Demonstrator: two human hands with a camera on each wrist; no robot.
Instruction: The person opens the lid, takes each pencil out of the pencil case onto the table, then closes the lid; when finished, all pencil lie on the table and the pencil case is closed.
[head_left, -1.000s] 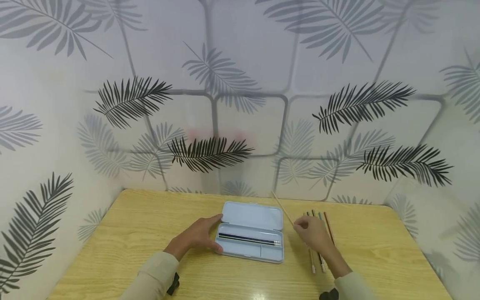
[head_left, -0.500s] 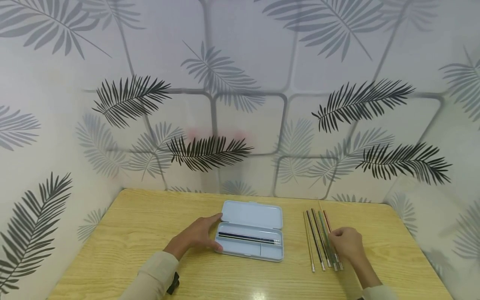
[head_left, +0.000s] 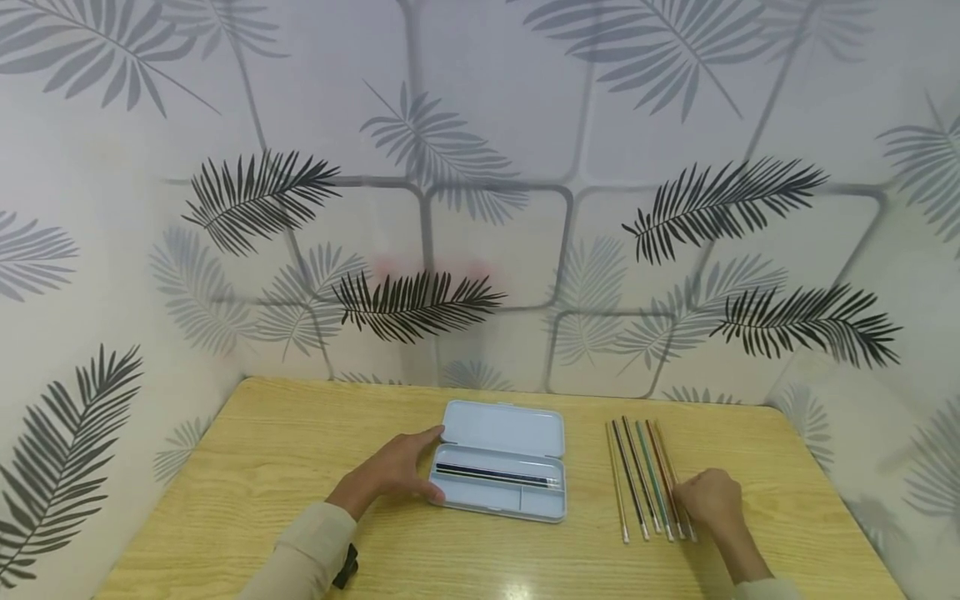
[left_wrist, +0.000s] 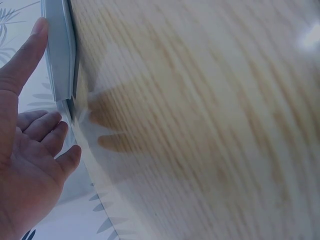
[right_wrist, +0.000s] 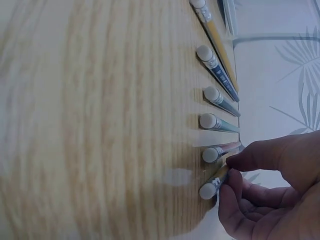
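Note:
My left hand (head_left: 397, 469) rests at the left side of an open light-blue pencil case (head_left: 501, 429). Its thumb touches the front left corner and its extended fingers reach the hinge side. In the left wrist view the thumb (left_wrist: 31, 55) lies straight along the case edge. Two dark pencils (head_left: 495, 476) lie in the case's long compartment. On the right, my right hand (head_left: 711, 498) pinches a yellowish pencil (right_wrist: 209, 190) between thumb and fingertips. This pencil is the rightmost of a row lying on the table, its white eraser end towards me.
Beside the held pencil lie a reddish pencil (head_left: 660, 458), a teal pencil (head_left: 651, 467), two dark ones and a yellow pencil (head_left: 617, 479), roughly parallel. All rest on a wood-grain table (head_left: 300, 433). A leaf-patterned wall (head_left: 480, 250) rises behind it.
My right hand has moved right and towards me, bringing the yellowish pencil from near the case to the row's right end, where it now lies down. My left hand stays at the case.

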